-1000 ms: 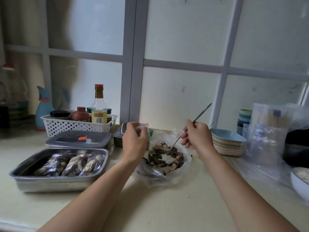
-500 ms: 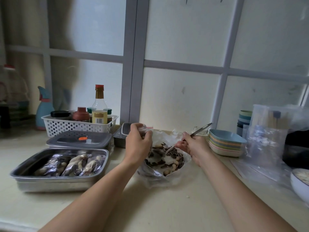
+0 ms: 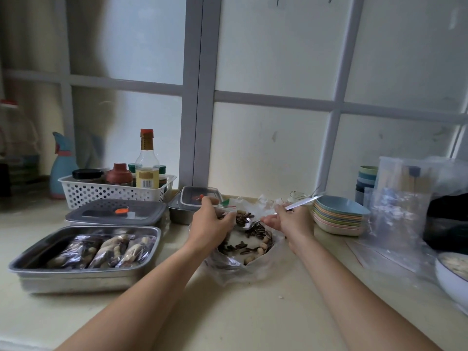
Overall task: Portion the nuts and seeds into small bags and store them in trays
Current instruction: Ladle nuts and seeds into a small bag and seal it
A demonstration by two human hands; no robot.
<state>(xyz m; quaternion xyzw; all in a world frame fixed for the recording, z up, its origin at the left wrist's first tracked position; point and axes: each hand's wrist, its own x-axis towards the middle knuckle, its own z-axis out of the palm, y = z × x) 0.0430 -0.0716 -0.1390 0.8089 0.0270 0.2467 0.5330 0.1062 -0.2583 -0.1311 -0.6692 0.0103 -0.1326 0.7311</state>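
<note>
Steel tray (image 3: 76, 279), left of the left hand (image 3: 210, 225): three filled small bags (image 3: 111, 252) lie side by side, pale peanuts and dark seeds showing through the plastic. Behind it is a lidded tray (image 3: 114, 214), contents hidden; a smaller lidded tray (image 3: 188, 198) sits just beyond the left hand. Between the hands, a big crumpled clear bag (image 3: 235, 271) lies open on the counter, holding loose nuts and seeds (image 3: 255, 235), striped black seeds mixed with tan peanuts. The left hand's fingers curl round a small clear bag (image 3: 227, 211), held above the loose mix and mostly hidden by the hand. The right hand (image 3: 291, 220) pinches a metal spoon (image 3: 301, 203), handle tilted up to the right, bowl down among the seeds beside the small bag. A stack of pastel bowls (image 3: 336, 219) stands right of the right hand.
</note>
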